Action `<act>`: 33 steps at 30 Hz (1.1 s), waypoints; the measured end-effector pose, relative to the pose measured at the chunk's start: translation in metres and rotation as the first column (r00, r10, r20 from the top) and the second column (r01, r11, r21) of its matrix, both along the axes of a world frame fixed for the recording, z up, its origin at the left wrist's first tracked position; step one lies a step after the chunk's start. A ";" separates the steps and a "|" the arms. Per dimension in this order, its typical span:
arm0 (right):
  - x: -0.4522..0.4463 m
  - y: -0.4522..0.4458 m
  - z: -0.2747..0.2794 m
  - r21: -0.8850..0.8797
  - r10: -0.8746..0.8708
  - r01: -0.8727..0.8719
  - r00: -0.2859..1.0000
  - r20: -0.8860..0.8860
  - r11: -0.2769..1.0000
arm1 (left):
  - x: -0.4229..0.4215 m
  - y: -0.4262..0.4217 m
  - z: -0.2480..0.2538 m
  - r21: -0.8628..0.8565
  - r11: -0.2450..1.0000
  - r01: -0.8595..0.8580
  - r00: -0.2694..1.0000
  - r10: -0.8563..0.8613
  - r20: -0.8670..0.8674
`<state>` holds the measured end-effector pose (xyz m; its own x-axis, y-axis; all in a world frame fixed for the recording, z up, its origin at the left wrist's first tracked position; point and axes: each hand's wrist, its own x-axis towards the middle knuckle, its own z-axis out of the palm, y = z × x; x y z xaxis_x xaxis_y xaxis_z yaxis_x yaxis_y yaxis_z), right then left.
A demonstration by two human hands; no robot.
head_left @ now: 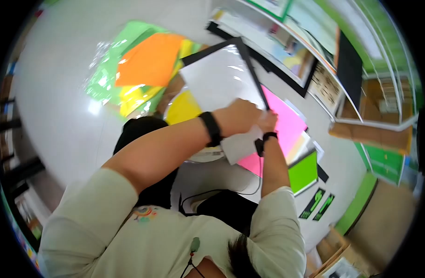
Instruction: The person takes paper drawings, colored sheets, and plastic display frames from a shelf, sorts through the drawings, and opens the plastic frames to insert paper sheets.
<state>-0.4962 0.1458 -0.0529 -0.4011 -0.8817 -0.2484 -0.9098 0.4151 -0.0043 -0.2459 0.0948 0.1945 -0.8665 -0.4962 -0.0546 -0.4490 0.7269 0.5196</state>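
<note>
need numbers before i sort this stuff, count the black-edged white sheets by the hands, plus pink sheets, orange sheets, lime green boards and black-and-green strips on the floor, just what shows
black-edged white sheet: 1
pink sheet: 1
orange sheet: 1
lime green board: 1
black-and-green strips: 2
total: 6
any hidden layers can't be counted

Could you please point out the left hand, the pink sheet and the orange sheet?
Left hand (240, 116), head view: back of the hand.
Pink sheet (287, 121), head view: upper part.
Orange sheet (148, 61), head view: middle.
</note>
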 end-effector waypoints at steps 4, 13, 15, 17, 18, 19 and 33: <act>-0.008 0.012 0.009 -0.071 0.108 -0.101 0.988 0.109 0.992 | 0.004 -0.002 0.014 0.086 0.996 0.000 0.994 0.009 -0.105; -0.041 0.004 0.035 -0.119 0.116 -0.085 0.951 0.286 0.989 | -0.022 -0.016 -0.028 0.195 0.931 -0.308 0.915 0.346 -0.209; -0.056 0.006 0.046 -0.153 0.120 -0.073 0.936 0.330 0.986 | -0.026 -0.024 -0.030 0.233 0.915 -0.328 0.890 0.383 -0.249; -0.069 0.007 0.057 -0.192 0.131 -0.054 0.899 0.418 0.980 | -0.026 -0.027 -0.030 0.274 0.901 -0.337 0.869 0.409 -0.278; -0.071 0.006 0.063 -0.208 0.133 -0.035 0.867 0.479 0.977 | -0.025 -0.028 -0.033 0.296 0.892 -0.341 0.859 0.424 -0.287; -0.076 0.009 0.070 -0.230 0.143 -0.018 0.829 0.540 0.973 | -0.026 -0.030 -0.033 0.320 0.883 -0.342 0.848 0.437 -0.299; 0.043 0.047 0.270 -0.782 0.307 -0.017 0.925 0.223 0.623 | -0.060 -0.064 -0.015 0.734 0.446 -0.512 0.469 0.861 -0.196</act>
